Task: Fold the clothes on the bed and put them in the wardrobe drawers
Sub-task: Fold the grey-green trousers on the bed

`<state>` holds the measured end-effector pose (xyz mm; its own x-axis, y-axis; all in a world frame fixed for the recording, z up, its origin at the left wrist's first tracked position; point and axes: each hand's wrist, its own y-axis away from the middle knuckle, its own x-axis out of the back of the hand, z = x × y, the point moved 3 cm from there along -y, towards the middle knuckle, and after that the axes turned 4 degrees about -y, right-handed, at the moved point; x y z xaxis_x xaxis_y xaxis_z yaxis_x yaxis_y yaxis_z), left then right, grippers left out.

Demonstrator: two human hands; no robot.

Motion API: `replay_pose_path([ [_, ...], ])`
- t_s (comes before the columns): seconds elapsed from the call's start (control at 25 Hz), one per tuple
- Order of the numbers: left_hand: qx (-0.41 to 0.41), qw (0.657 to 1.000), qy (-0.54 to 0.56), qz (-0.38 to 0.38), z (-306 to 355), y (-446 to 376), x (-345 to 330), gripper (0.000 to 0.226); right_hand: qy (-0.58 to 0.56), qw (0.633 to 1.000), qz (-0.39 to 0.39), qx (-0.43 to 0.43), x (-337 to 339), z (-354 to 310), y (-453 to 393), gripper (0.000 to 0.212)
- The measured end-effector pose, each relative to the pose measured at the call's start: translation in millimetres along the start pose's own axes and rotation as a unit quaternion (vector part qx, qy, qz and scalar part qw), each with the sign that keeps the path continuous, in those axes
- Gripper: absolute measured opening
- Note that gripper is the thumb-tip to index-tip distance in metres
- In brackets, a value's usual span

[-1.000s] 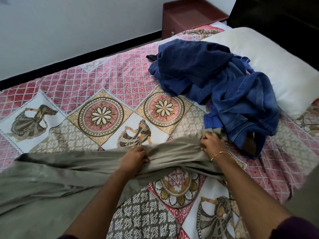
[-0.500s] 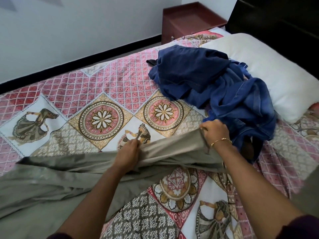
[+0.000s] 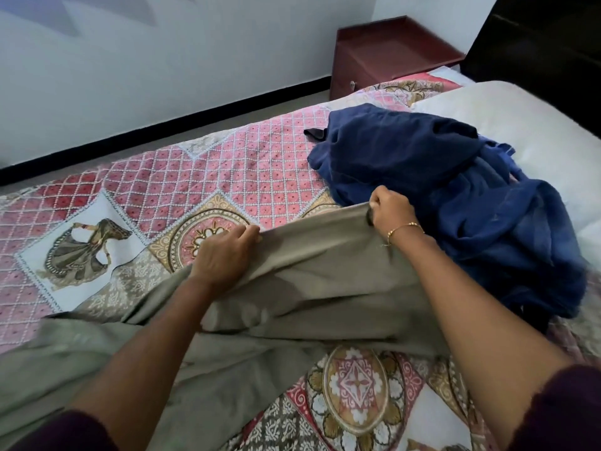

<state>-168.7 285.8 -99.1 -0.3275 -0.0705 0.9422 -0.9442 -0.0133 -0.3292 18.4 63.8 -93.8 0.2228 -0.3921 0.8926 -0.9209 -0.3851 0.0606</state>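
Bed (image 3: 201, 177) fills most of the view, covered in a patterned pink, gold and white bedspread. Grey-green garment (image 3: 292, 304) is spread across the near part of the bed, running from lower left up to centre; its upper edge is lifted off the bedspread, the rest lies flat and rumpled. Pile of blue clothes (image 3: 455, 203) sits unfolded on the right side of the bed, just beyond the lifted edge, partly resting against the white pillow (image 3: 536, 125) at the far right. Dark red bedside cabinet (image 3: 383, 60) stands past the bed by the white wall.

Left hand (image 3: 224, 255): fingers curled over the garment's top edge, gripping it, knuckles up. Right hand (image 3: 390, 209): closed in a fist around the same edge further right, holding it higher, right next to the blue pile; whether it touches the pile is unclear. Fabric is pulled taut between the two hands. Thin gold bracelet (image 3: 405, 227) on the right wrist. Dark maroon sleeves show at the bottom corners.
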Motion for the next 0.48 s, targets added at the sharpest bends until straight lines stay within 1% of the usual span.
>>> replay_pose_path([
  [0.04, -0.006, 1.0, -0.01, -0.014, -9, -3, -6, 0.041, -0.004, 0.998, -0.056, 0.02, -11, -3, -15, 0.022],
  [0.08, -0.011, 1.0, -0.011, -0.02, -18, -6, -13, 0.052, 0.013, 0.993, -0.114, 0.039, -24, -4, -29, 0.028],
  [0.12, -0.017, 0.999, -0.005, -0.031, -26, -9, -22, 0.053, 0.045, 0.984, -0.163, 0.052, -37, -4, -42, 0.033],
  [0.16, -0.02, 0.998, -0.002, -0.053, -31, -11, -31, 0.045, 0.078, 0.976, -0.193, 0.059, -47, -3, -51, 0.035],
  [0.24, -0.017, 0.995, 0.01, -0.095, -39, -17, -57, 0.027, 0.115, 0.971, -0.2, 0.063, -67, 1, -74, 0.037],
  [0.28, 0.002, 0.994, 0.02, -0.11, -42, -22, -72, 0.026, 0.129, 0.971, -0.193, 0.053, -74, 4, -85, 0.04],
  [0.32, 0.036, 0.99, 0.027, -0.134, -44, -28, -85, 0.028, 0.14, 0.972, -0.184, 0.03, -83, 6, -95, 0.042],
  [0.36, 0.066, 0.982, 0.024, -0.178, -44, -34, -97, 0.031, 0.146, 0.974, -0.172, 0.002, -89, 8, -100, 0.044],
  [0.44, 0.086, 0.968, -0.017, -0.235, -43, -47, -113, 0.034, 0.162, 0.971, -0.166, -0.055, -101, 11, -112, 0.044],
  [0.48, 0.087, 0.964, -0.04, -0.249, -41, -50, -118, 0.034, 0.169, 0.966, -0.18, -0.076, -105, 14, -117, 0.044],
])
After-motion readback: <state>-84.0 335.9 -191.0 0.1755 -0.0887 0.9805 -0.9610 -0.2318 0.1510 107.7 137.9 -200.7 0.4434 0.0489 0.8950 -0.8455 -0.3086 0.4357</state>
